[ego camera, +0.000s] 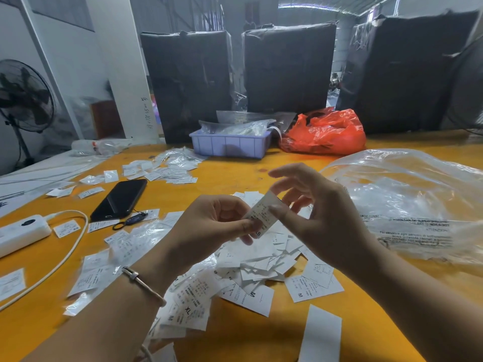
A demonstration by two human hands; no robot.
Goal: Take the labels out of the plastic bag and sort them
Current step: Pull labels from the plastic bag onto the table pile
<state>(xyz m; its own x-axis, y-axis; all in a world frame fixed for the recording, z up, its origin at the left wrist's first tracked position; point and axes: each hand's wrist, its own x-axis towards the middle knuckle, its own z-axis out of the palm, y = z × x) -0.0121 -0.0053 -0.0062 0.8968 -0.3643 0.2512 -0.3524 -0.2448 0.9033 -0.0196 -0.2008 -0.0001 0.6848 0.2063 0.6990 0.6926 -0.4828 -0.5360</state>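
lavender tray point(230, 147) holds clear plastic bags point(240, 128).

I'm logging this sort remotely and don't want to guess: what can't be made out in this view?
- Held label, head view: small print blurred; left hand and right hand fingers cover its ends.
- Purple tray: contents hidden by clear bags.
- Red bag: opaque.
- White strip: cut off by bottom edge.

- left hand point(214, 220), wrist bent inward, pinches the lower end of a label point(264, 214) with curled fingers.
- right hand point(313, 215) pinches the label's upper edge, thumb and forefinger closed, other fingers spread above it.
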